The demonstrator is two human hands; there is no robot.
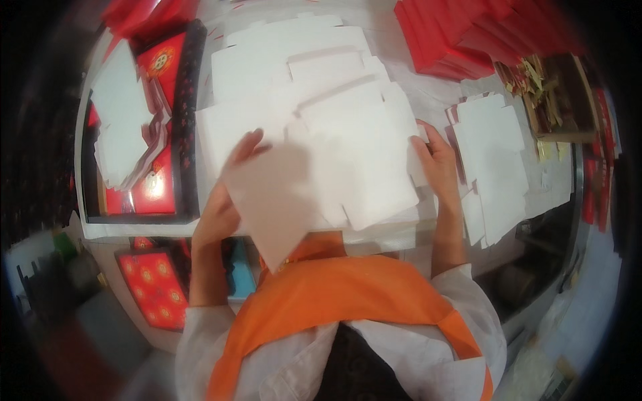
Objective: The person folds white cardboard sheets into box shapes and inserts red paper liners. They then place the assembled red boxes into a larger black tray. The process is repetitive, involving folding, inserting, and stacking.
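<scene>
A white card blank (364, 157) lies between the hands, its long axis running from eleven to five o'clock. The shaded panel (274, 200) at its eight o'clock tilts, one corner aimed at six. The left hand (223, 204), fingers toward one, grasps the panel; the right hand (439, 159), fingers toward eleven, pinches card at three. The blank looks plain and notched.

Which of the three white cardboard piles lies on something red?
The left pile: it lies on the black-rimmed red tray, while the middle pile and right pile rest on the white table.
</scene>
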